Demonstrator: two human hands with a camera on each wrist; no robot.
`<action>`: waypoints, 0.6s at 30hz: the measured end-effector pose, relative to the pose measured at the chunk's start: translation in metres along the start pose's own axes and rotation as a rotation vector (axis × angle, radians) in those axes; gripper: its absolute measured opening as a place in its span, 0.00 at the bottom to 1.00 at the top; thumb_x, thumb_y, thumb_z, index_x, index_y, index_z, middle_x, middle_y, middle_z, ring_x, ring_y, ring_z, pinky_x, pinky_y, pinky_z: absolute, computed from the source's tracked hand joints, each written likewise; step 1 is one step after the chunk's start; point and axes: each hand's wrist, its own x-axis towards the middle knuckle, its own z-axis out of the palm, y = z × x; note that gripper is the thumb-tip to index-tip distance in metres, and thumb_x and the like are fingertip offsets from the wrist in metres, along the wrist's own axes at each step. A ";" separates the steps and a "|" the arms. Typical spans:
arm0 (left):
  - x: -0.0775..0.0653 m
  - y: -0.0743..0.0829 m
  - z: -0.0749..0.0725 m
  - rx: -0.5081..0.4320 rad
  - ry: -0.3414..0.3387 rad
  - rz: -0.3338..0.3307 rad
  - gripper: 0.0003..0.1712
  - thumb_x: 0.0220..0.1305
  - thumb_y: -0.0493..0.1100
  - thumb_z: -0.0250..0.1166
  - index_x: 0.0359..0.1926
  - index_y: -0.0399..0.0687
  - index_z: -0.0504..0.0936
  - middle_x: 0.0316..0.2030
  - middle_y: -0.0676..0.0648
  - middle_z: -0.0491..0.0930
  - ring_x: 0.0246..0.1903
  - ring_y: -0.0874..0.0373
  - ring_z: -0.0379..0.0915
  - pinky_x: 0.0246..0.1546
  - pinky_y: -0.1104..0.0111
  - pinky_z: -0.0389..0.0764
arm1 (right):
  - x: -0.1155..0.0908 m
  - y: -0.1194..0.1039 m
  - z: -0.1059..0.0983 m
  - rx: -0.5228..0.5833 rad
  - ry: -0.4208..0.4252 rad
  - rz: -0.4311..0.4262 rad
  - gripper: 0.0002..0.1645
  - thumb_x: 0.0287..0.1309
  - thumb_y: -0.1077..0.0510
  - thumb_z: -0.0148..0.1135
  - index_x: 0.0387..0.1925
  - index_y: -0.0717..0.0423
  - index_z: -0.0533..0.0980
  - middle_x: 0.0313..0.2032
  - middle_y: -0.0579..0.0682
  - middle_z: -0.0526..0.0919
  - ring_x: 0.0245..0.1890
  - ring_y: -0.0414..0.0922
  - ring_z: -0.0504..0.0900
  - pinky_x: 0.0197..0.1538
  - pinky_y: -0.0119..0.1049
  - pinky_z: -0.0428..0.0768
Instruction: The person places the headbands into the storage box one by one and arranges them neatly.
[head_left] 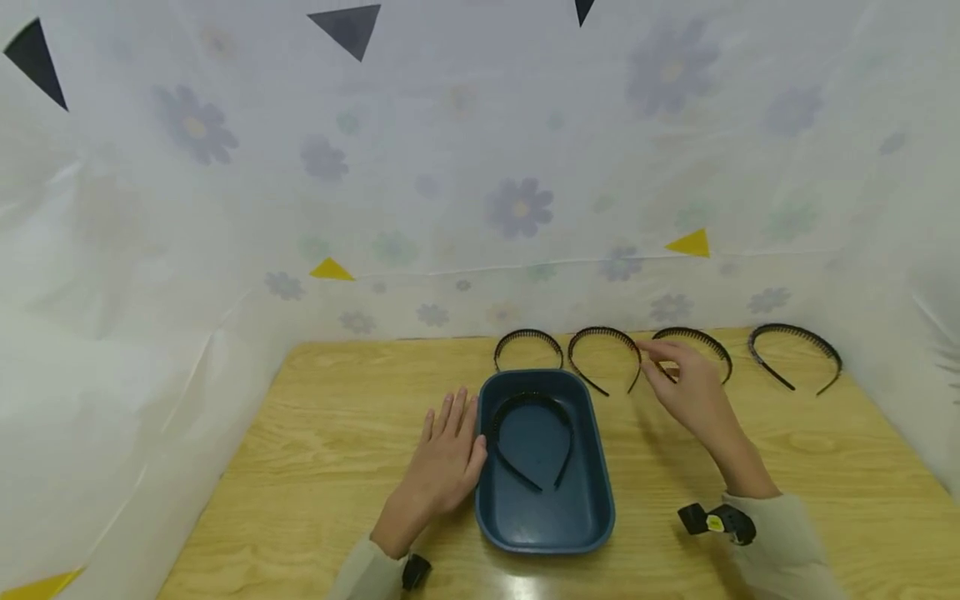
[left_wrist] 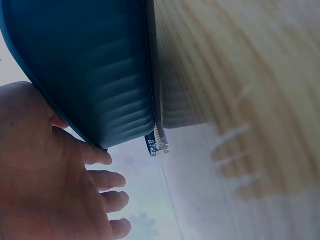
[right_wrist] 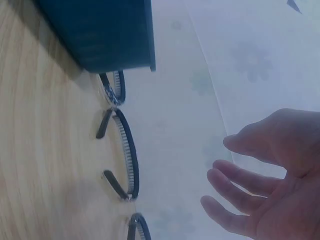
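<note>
A dark blue tray stands on the table, with one black toothed headband lying in it. My left hand lies along the tray's left side, fingers straight and thumb at the rim. In the left wrist view, the fingers extend past the tray's edge. My right hand hovers over the back of the table, between the second headband and the third headband, partly covering the latter. Nothing is between its loosely bent fingers in the right wrist view, where a headband rests apart from them.
Behind the tray lies another headband, partly hidden by the tray's back rim. One more headband is at the far right. A patterned white curtain rises along the back edge of the wooden table.
</note>
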 end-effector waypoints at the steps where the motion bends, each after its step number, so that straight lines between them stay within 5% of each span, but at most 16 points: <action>1: 0.000 0.000 0.000 0.000 0.001 0.000 0.35 0.83 0.50 0.40 0.82 0.39 0.49 0.81 0.37 0.41 0.79 0.39 0.36 0.75 0.41 0.43 | 0.000 0.002 -0.003 -0.001 0.007 0.004 0.20 0.65 0.70 0.64 0.58 0.65 0.81 0.52 0.65 0.81 0.48 0.63 0.82 0.46 0.65 0.82; 6: 0.000 0.002 -0.002 -0.008 -0.002 -0.003 0.35 0.83 0.50 0.41 0.81 0.38 0.50 0.81 0.37 0.42 0.79 0.39 0.36 0.75 0.41 0.44 | -0.002 0.013 -0.018 -0.024 0.038 0.027 0.21 0.65 0.69 0.65 0.60 0.65 0.80 0.56 0.67 0.80 0.49 0.64 0.82 0.45 0.63 0.82; 9: 0.000 0.003 -0.003 -0.013 -0.007 -0.008 0.35 0.83 0.50 0.41 0.81 0.39 0.50 0.81 0.38 0.41 0.79 0.40 0.36 0.75 0.41 0.44 | -0.003 0.018 -0.030 -0.031 0.063 0.052 0.22 0.67 0.68 0.64 0.62 0.63 0.79 0.57 0.67 0.80 0.49 0.63 0.83 0.45 0.47 0.86; 13: 0.000 0.003 -0.003 -0.012 -0.009 -0.015 0.35 0.83 0.51 0.40 0.82 0.40 0.49 0.81 0.39 0.40 0.80 0.40 0.35 0.75 0.41 0.44 | -0.004 0.028 -0.047 -0.036 0.111 0.096 0.24 0.68 0.66 0.63 0.64 0.62 0.78 0.56 0.66 0.80 0.49 0.35 0.81 0.44 0.15 0.76; 18: -0.002 0.003 -0.003 -0.011 -0.012 -0.020 0.36 0.83 0.51 0.41 0.82 0.41 0.48 0.81 0.39 0.41 0.80 0.41 0.35 0.75 0.41 0.43 | -0.009 0.044 -0.068 -0.052 0.162 0.170 0.24 0.69 0.65 0.61 0.65 0.63 0.77 0.58 0.68 0.78 0.45 0.13 0.66 0.42 0.07 0.67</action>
